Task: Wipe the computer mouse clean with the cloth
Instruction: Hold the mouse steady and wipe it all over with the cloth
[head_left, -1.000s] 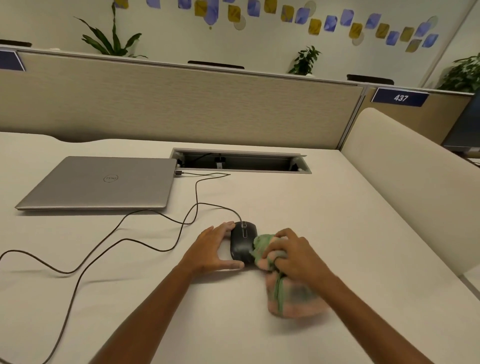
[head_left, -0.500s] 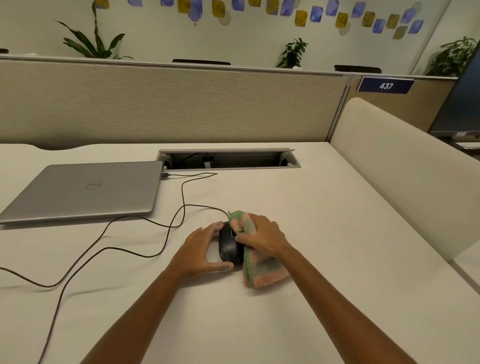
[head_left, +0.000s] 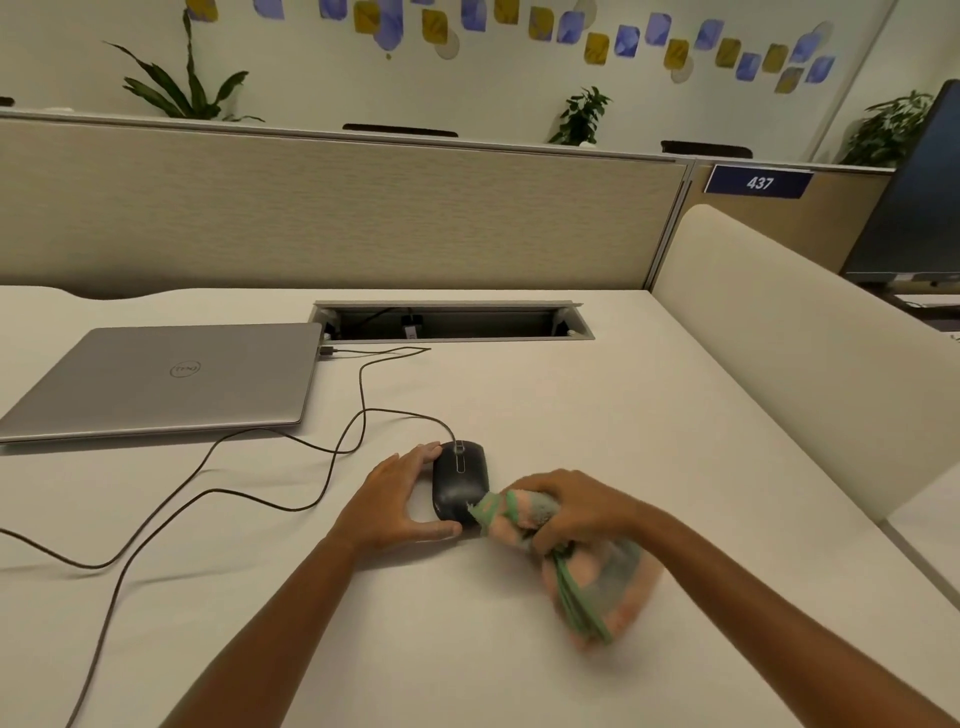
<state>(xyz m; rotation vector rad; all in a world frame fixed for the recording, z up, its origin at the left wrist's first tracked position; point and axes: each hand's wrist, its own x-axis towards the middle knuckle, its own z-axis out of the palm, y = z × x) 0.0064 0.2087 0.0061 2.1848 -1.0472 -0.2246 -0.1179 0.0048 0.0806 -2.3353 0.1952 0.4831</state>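
Note:
A black wired computer mouse lies on the white desk. My left hand cups its left side, thumb at the near end and fingers at the front, holding it still. My right hand is closed on a bunched pink and green cloth. A corner of the cloth touches the mouse's near right edge. The rest of the cloth hangs blurred below my hand, over the desk.
A closed silver laptop lies at the left, with the mouse's black cable looping across the desk. A cable slot opens at the back. A beige partition stands behind; a padded divider lines the right.
My right hand has pulled the cloth back from the top of the mouse towards me and to the right. The left hand has stayed on the mouse.

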